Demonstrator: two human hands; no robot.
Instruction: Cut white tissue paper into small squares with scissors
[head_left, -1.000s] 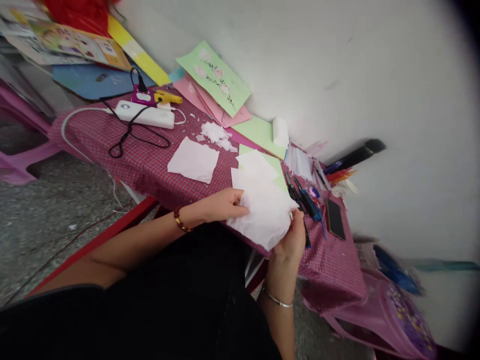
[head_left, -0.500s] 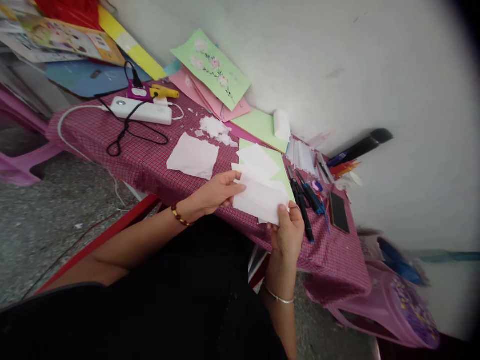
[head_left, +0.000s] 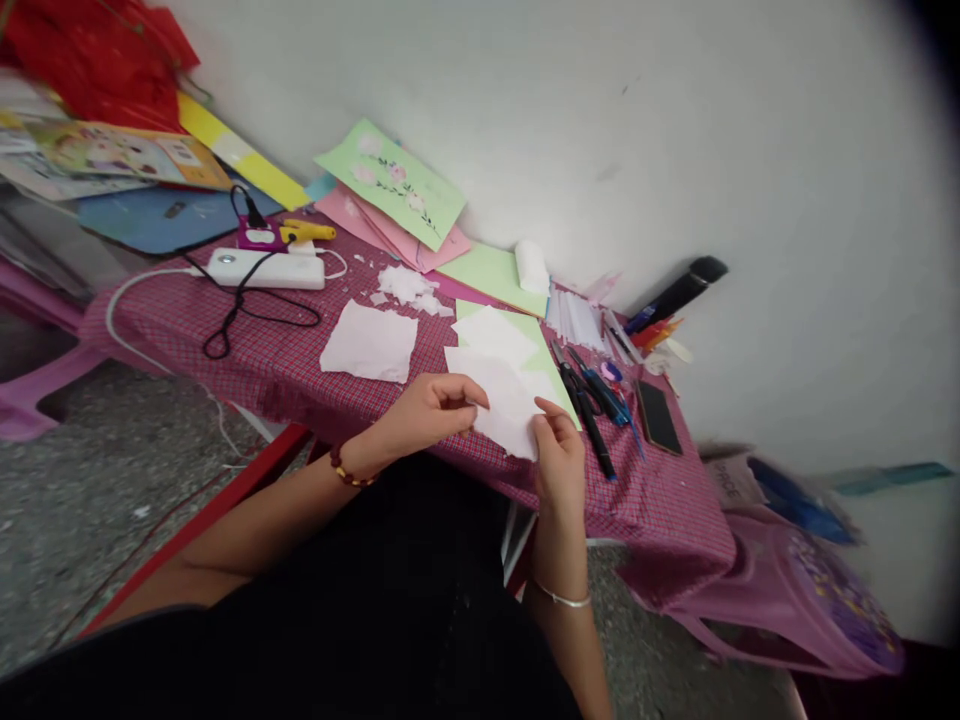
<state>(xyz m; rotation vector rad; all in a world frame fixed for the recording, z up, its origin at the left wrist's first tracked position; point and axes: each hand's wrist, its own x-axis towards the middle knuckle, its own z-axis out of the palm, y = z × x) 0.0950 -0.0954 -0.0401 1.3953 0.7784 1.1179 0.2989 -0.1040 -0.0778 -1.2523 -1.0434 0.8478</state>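
Note:
A folded sheet of thin white paper (head_left: pixel 504 408) is held between both my hands just above the near edge of the table (head_left: pixel 285 345), which wears a pink checked cloth. My left hand (head_left: pixel 431 410) pinches the sheet's left edge, fingers closed on it. On the sheet's lower right corner, my right hand (head_left: pixel 559 458) grips with thumb and fingers. Further white sheets (head_left: pixel 495 332) rest on a light green card (head_left: pixel 559 372) just behind the held one.
Another white sheet (head_left: pixel 369 342) and paper scraps (head_left: pixel 405 285) lie left of centre. A white power strip (head_left: pixel 266 268) with a black cable sits at the far left. Scissors and pens (head_left: pixel 592 395) and a black phone (head_left: pixel 658 417) lie on the right. Coloured cards (head_left: pixel 390 185) lean against the wall. A pink bag (head_left: pixel 810 600) stands on the floor at right.
The white sheet hung open and larger a second ago; now it is folded smaller and held lower over the table edge. My hands have drawn closer together.

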